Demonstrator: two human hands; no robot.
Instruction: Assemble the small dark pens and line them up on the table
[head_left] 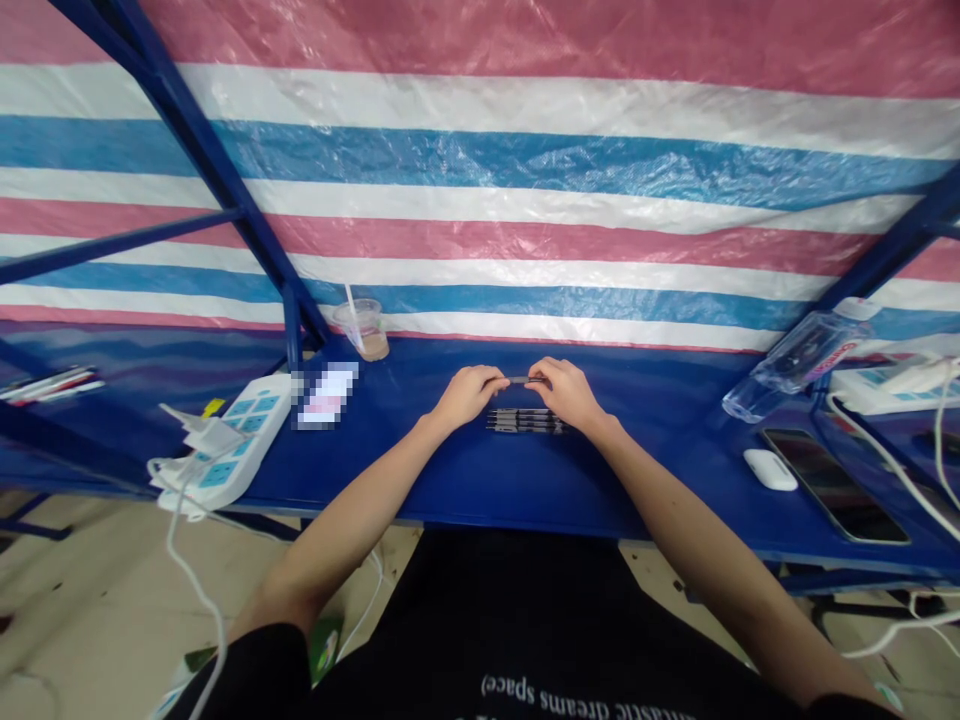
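Between my two hands, a dark, slim pen (519, 380) is held level just above the blue table (480, 480). My left hand (471, 392) pinches its left end, and my right hand (564, 388) pinches its right end. Just below the hands in the picture, several similar dark pens (525, 420) lie side by side in a neat stack. The right hand partly covers the right ends of those pens.
At left stand a power strip (255, 425) with white cables, a blurred-out bright item (328, 395) and a plastic cup with a straw (365, 330). At right lie a clear bottle (799, 362), a white earphone case (770, 469), a phone (836, 485) and another power strip (874, 390).
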